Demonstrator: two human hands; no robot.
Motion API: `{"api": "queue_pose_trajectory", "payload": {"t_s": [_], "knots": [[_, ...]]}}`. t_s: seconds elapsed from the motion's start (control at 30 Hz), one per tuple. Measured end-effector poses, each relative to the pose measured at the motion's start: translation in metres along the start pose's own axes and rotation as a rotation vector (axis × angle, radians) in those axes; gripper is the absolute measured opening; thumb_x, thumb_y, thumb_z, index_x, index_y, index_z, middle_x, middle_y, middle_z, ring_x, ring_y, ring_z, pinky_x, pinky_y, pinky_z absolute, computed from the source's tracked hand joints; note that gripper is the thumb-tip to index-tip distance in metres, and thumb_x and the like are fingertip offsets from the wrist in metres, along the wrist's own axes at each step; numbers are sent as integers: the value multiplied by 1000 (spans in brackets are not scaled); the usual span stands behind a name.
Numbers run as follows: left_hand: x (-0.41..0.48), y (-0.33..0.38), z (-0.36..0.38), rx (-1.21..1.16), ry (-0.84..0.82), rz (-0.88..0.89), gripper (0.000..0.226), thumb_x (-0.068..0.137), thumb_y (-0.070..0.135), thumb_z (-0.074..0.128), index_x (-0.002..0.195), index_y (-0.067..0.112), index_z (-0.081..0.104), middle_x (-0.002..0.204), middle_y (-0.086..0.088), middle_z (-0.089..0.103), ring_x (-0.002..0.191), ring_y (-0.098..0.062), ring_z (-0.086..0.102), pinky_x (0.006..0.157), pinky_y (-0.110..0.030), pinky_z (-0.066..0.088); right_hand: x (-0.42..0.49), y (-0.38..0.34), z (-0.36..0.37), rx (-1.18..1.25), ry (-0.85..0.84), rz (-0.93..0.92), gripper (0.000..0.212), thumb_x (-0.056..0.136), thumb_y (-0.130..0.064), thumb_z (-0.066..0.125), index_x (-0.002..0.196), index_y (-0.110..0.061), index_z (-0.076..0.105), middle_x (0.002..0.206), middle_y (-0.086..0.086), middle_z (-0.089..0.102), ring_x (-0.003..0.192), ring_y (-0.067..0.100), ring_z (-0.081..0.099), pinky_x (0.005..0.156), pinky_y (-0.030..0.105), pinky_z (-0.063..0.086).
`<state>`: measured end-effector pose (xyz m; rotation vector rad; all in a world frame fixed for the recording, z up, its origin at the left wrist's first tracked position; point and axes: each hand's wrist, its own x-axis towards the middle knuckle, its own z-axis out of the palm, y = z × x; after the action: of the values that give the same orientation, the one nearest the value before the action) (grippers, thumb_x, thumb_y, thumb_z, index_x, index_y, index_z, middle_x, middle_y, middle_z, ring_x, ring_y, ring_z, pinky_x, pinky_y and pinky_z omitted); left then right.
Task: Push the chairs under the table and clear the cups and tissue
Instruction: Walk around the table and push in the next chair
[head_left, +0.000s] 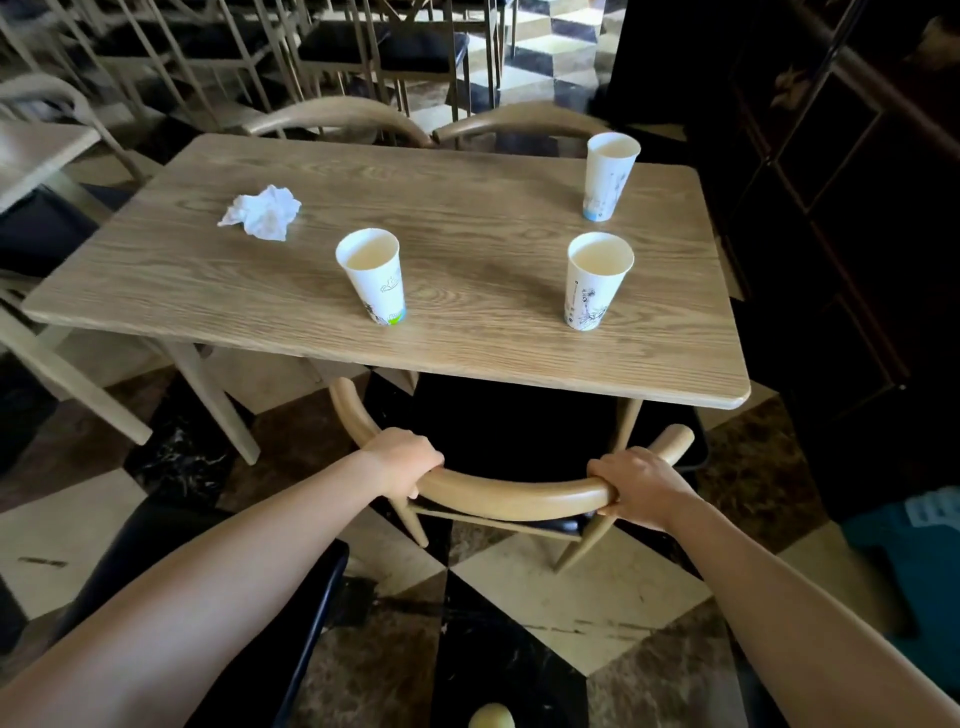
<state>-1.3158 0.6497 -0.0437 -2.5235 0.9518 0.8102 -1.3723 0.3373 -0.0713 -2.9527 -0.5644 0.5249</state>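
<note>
A wooden chair with a curved back rail and a black seat stands at the near edge of the wooden table, its seat partly under the tabletop. My left hand grips the rail's left part and my right hand grips its right part. Three white printed paper cups stand upright on the table: one near the middle, one at the front right, one at the far right. A crumpled white tissue lies at the left of the tabletop.
Two more chairs stand tucked at the table's far side. Another black-seated chair is at my lower left. A dark cabinet runs along the right. Another table stands at the left, more chairs behind. The floor is chequered.
</note>
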Motion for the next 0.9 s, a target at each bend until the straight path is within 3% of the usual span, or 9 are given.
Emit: {"api": "queue_pose_trajectory", "payload": {"t_s": [0.3,0.43,0.47,0.53,0.63,0.73,0.9], "knots": [[0,33,27,-71,89,-2,41,93,21,59,132,15,50,115,-9,64,102,-27,63,72,-32,41,-18,16,25,-56,16,28,33,82,-35,63,112,-25,55,113,-5,60,113,17,50,104,30,30],[-1,33,32,-227,146,-82,48,90,18,63,135,17,48,122,-7,62,111,-25,60,89,-35,47,-25,-4,31,-19,106,209,42,81,-28,64,119,-17,51,122,4,53,121,25,41,114,34,22],[-1,36,38,-248,175,-93,48,90,16,62,136,16,47,125,-6,60,117,-25,57,98,-37,43,-28,-13,37,17,143,250,46,81,-25,64,123,-13,50,124,6,52,123,28,41,117,38,18],[0,44,50,-256,249,-112,49,90,8,59,137,13,45,129,-6,56,127,-24,47,117,-39,21,-32,-28,49,59,235,253,57,72,-24,74,122,-6,54,118,11,57,119,34,48,117,46,13],[4,48,62,-269,310,-148,50,87,3,59,134,11,44,130,-6,52,132,-25,39,121,-41,1,-30,-29,63,62,300,234,65,55,-33,87,108,-6,61,103,11,62,102,35,59,110,53,18],[5,42,59,-247,282,-116,38,90,10,58,126,10,47,125,-6,53,127,-25,42,121,-38,4,-27,-22,58,62,288,214,62,54,-34,89,102,-9,59,98,10,60,96,35,59,107,59,32],[7,37,48,-223,274,-89,39,91,8,57,127,10,45,128,-7,51,128,-25,39,121,-38,10,-19,-18,55,82,295,189,61,52,-33,89,100,-9,59,96,11,59,94,36,58,105,60,33]]}}
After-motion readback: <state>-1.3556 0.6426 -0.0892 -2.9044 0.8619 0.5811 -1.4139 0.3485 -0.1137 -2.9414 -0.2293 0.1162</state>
